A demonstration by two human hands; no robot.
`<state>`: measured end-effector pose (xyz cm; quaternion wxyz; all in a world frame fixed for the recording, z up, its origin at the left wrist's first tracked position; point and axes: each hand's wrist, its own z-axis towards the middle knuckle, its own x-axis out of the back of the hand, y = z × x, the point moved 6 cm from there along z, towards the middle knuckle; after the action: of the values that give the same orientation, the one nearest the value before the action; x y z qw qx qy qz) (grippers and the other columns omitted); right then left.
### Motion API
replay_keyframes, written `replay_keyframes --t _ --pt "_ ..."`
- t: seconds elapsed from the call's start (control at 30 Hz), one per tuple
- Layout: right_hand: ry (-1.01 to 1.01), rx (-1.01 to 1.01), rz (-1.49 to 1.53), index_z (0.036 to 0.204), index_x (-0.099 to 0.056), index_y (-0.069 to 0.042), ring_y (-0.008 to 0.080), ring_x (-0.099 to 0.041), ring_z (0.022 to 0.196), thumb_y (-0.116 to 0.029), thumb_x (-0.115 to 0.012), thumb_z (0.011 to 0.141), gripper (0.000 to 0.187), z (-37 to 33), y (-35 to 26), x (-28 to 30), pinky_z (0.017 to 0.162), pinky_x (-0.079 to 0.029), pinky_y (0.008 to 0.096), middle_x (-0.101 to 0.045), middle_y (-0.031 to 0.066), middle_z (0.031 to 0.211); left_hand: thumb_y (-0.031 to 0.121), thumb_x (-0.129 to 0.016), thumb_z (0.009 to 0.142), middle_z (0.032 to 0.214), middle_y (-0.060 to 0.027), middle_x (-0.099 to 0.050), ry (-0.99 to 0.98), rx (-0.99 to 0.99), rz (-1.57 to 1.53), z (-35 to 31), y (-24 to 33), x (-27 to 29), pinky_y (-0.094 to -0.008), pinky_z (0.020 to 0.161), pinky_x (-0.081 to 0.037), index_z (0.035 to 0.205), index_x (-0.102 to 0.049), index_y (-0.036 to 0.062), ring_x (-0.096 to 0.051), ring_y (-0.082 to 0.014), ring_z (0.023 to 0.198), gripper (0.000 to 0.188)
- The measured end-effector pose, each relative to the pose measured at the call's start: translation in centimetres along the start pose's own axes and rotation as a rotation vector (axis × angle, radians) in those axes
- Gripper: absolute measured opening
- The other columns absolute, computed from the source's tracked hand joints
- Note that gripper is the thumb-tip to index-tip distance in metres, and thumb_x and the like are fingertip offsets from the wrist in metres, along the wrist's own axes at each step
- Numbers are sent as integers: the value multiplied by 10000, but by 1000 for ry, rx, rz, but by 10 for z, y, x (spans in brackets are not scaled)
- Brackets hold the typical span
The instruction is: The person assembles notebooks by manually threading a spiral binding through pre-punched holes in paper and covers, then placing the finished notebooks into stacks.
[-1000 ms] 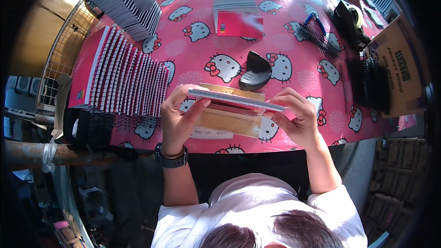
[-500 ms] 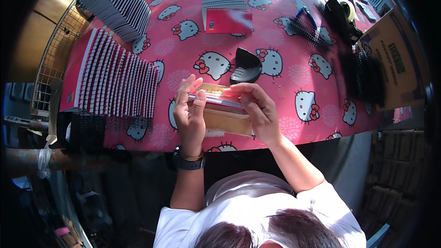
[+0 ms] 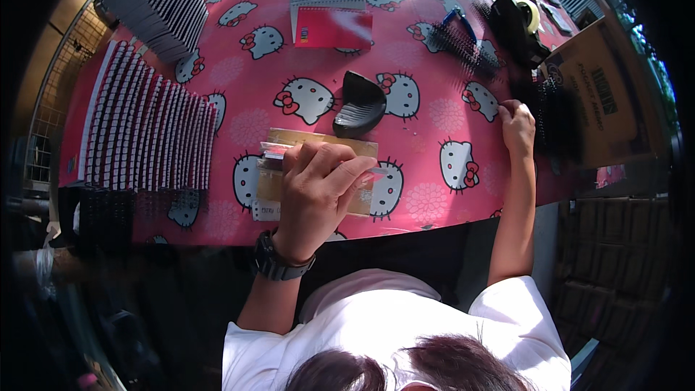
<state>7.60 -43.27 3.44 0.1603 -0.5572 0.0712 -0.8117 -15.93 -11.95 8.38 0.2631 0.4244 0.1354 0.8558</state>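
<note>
My left hand (image 3: 322,185), with a dark watch on its wrist, is closed over a thin notebook (image 3: 274,149) with pink and white edges. The hand hides most of it; one end shows left of the fingers. Under it lies a wooden block (image 3: 269,187) near the table's front edge. My right hand (image 3: 518,129) rests far to the right with its fingers curled together, beside a heap of black binding wires (image 3: 552,119). Whatever its fingers hold, if anything, is hidden. A black curved holder (image 3: 360,106) stands just beyond the block.
Spiral-bound notebooks (image 3: 148,127) stand in a row at left, with a grey stack (image 3: 156,7) behind. A red notebook (image 3: 333,27) lies on others at the back. Blue-handled pliers (image 3: 460,23), a tape dispenser (image 3: 517,25) and a cardboard box (image 3: 608,94) are at right.
My right hand has let go of the block and moved right to the black wires. My left hand has turned over the notebook, and the block now lies on the table.
</note>
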Motion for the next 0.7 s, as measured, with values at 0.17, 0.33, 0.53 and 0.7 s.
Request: replay_keyframes --t 0.17,0.33,0.53,0.7 --pt "-131 -121 732 1127 -587 -54 110 -527 840 -14 -458 913 254 -42 -64 33 728 -439 246 -559 42 980 157 -737 723 867 31 -576 42 -1 -20 -2 -4 -2 -348 764 -378 964 -700 177 -546 -184 814 244" --pt "-597 380 1043 1060 -633 -26 150 -585 855 46 -651 812 258 -113 -187 41 723 -507 267 -568 62 962 167 -750 702 860 38 -577 25 -40 -2 0 -5 2 -341 756 -374 986 -711 192 -546 -176 803 288" --pt "-572 508 876 1004 -646 -29 189 -602 786 70 -635 801 226 -104 -189 52 687 -503 289 -576 76 875 175 -748 705 883 43 -589 33 -10 -24 -1 0 1 -376 824 -367 1004 -712 194 -554 -172 843 302" --pt "-584 545 799 992 -652 -40 200 -592 762 69 -633 798 223 -105 -191 51 650 -482 313 -564 75 852 267 -725 748 1091 20 -598 37 37 149 -5 12 -6 -590 1050 -123 1155 -650 210 -524 -201 1107 418"
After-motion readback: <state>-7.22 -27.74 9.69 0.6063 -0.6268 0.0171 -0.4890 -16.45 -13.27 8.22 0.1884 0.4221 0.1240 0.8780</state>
